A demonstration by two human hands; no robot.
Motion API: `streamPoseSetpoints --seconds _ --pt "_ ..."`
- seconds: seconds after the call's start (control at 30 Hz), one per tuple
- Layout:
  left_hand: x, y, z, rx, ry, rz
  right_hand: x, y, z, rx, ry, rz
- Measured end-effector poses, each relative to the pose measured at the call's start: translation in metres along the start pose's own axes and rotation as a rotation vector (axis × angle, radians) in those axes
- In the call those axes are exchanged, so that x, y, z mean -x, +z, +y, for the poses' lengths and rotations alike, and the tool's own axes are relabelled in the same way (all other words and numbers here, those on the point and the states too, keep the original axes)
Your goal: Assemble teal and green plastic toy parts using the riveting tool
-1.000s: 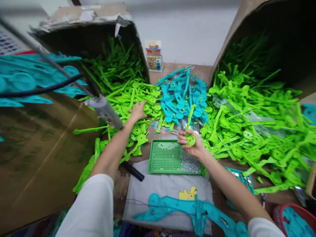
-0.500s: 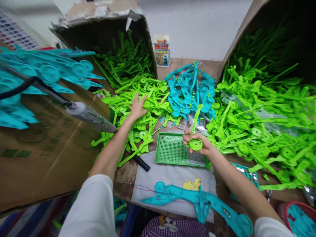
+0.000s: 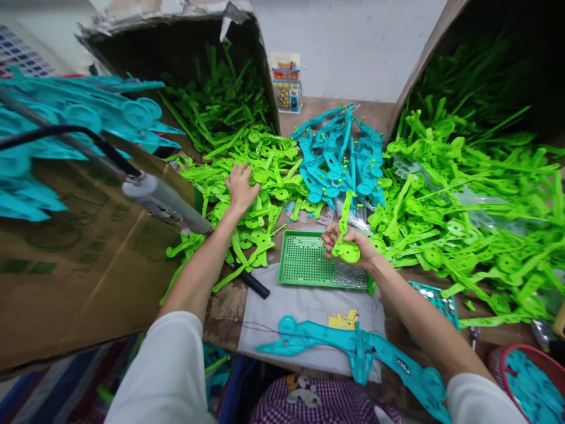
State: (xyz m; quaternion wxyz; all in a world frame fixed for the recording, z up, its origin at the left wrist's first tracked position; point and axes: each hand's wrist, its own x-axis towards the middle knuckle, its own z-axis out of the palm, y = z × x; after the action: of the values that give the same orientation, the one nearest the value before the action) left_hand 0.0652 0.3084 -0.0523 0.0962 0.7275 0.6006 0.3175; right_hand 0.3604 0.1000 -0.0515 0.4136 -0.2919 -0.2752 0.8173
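My left hand [image 3: 241, 187] reaches onto the left pile of lime-green plastic parts [image 3: 273, 154], thumb held away from the fingers. Its fingertips touch the pile, and I see nothing held in it. Closed around one long green plastic part with a round disc end [image 3: 346, 252], my right hand [image 3: 362, 242] hovers over a perforated green tray [image 3: 304, 259]. Small shiny metal pieces [image 3: 351, 274] lie in the tray's right end. Nearer to me, a long teal plastic piece [image 3: 318, 337] with thin dark wires lies on a grey cloth [image 3: 260, 312].
A grey power screwdriver [image 3: 165, 200] hangs beside my left forearm. Cardboard boxes [image 3: 101, 259] stand left and behind. More green parts [image 3: 441, 224] spread on the right, teal parts [image 3: 331, 159] at the back. A red basket [image 3: 507, 377] and a small teal tray [image 3: 452, 303] stand at right.
My left hand has settled onto the green pile, its fingers drawn closer together. The green part in my right hand has turned slightly and shifted a little left.
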Motion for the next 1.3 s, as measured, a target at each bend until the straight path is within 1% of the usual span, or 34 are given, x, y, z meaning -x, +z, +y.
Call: streamPoseSetpoints --seconds 0.03,0.1,0.13,0.17,0.2,0.27,0.3,0.37,0.4,0.43,0.47,0.53,0.6,0.63,0.67,0.73,0.77,0.8,0.83,0.87,0.9,0.97,1.0,1.03,1.1,1.17,1.23,1.3 --pt "-0.001 0.000 0.002 0.000 -0.017 0.001 -0.002 0.000 0.003 0.054 0.020 0.050" --pt "-0.002 0.002 0.008 0.013 -0.091 -0.034 -0.003 0.002 0.011 0.216 0.064 0.163" --pt "0.001 0.002 0.012 0.027 -0.119 -0.054 -0.001 0.005 0.014 0.316 0.076 0.193" --pt "0.006 0.003 0.018 0.049 -0.120 -0.068 0.002 0.008 0.018 0.419 0.078 0.192" --pt "0.013 0.003 0.024 0.078 -0.082 -0.079 0.006 0.011 0.020 0.513 0.072 0.166" --pt "0.035 0.001 0.038 0.151 0.079 -0.116 0.018 0.016 0.024 0.635 0.052 0.104" --pt "0.049 -0.001 0.044 0.189 0.166 -0.152 0.025 0.018 0.025 0.666 0.042 0.108" --pt "0.079 -0.007 0.054 0.259 0.299 -0.251 0.041 0.021 0.027 0.707 0.030 0.164" --pt "0.095 -0.009 0.057 0.292 0.335 -0.295 0.050 0.024 0.028 0.745 0.022 0.187" --pt "0.111 -0.012 0.059 0.328 0.357 -0.328 0.060 0.028 0.029 0.816 0.016 0.185" --pt "0.126 -0.015 0.061 0.369 0.362 -0.348 0.070 0.035 0.032 0.922 0.011 0.157" --pt "0.159 -0.022 0.065 0.481 0.315 -0.373 0.090 0.052 0.039 1.196 0.023 0.040" --pt "0.196 -0.030 0.075 0.646 0.193 -0.439 0.106 0.072 0.052 1.440 0.076 -0.064" --pt "0.216 -0.034 0.082 0.750 0.103 -0.523 0.112 0.080 0.059 1.517 0.108 -0.096" --pt "0.237 -0.039 0.090 0.866 0.039 -0.637 0.116 0.087 0.067 1.563 0.139 -0.120" --pt "0.279 -0.049 0.108 1.045 -0.075 -0.804 0.121 0.097 0.080 1.598 0.194 -0.182" --pt "0.298 -0.052 0.115 1.089 -0.164 -0.782 0.123 0.099 0.086 1.599 0.214 -0.223" --pt "0.314 -0.055 0.121 1.102 -0.265 -0.736 0.124 0.101 0.091 1.597 0.224 -0.256" --pt "0.326 -0.058 0.124 1.109 -0.368 -0.656 0.125 0.103 0.095 1.593 0.225 -0.269" --pt "0.335 -0.059 0.124 1.114 -0.470 -0.549 0.125 0.105 0.097 1.591 0.217 -0.254" --pt "0.341 -0.061 0.123 1.123 -0.563 -0.435 0.124 0.108 0.098 1.588 0.203 -0.216" --pt "0.344 -0.063 0.113 1.170 -0.711 -0.209 0.118 0.119 0.096 1.567 0.153 -0.117" --pt "0.343 -0.064 0.107 1.196 -0.762 -0.117 0.113 0.127 0.093 1.541 0.119 -0.091" --pt "0.341 -0.066 0.099 1.221 -0.795 -0.048 0.106 0.136 0.090 1.510 0.078 -0.090" --pt "0.337 -0.071 0.085 1.248 -0.809 0.047 0.091 0.153 0.083 1.453 -0.026 -0.152" --pt "0.335 -0.075 0.072 1.230 -0.761 0.111 0.077 0.163 0.078 1.414 -0.121 -0.227" --pt "0.336 -0.076 0.059 1.161 -0.661 0.135 0.073 0.159 0.078 1.358 -0.172 -0.224" --pt "0.338 -0.075 0.046 0.994 -0.532 0.085 0.080 0.142 0.082 1.278 -0.154 -0.155"
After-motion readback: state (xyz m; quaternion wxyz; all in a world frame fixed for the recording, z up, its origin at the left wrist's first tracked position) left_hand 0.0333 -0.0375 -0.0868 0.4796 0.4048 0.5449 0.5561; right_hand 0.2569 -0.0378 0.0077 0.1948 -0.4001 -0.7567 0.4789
